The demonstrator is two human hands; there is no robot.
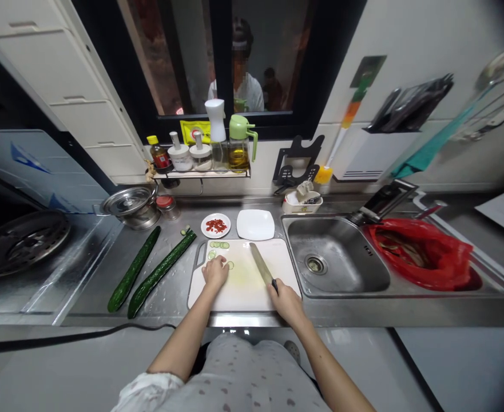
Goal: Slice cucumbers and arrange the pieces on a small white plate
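Observation:
My right hand (285,298) is wrapped round the black handle of a kitchen knife (261,263). Its blade lies over the white cutting board (247,294), pointing away from me. On the board's left part, my left hand (215,273) is bent downward with fingers somewhat apart, close to thin cucumber slices (219,245). One slice (230,265) lies by its fingertips; whether the fingers touch any is unclear. Left of the board rest a whole cucumber (135,269) and a cut cucumber (161,274), with small end pieces (185,230) near the cut one's far end.
Behind the board stand a plate of chopped red pieces (215,225) and a white plate (255,224). A sink (337,257) lies right, with a red plastic bag (423,254) beyond. A lidded pot (130,207) stands back left, under a seasoning shelf (204,174).

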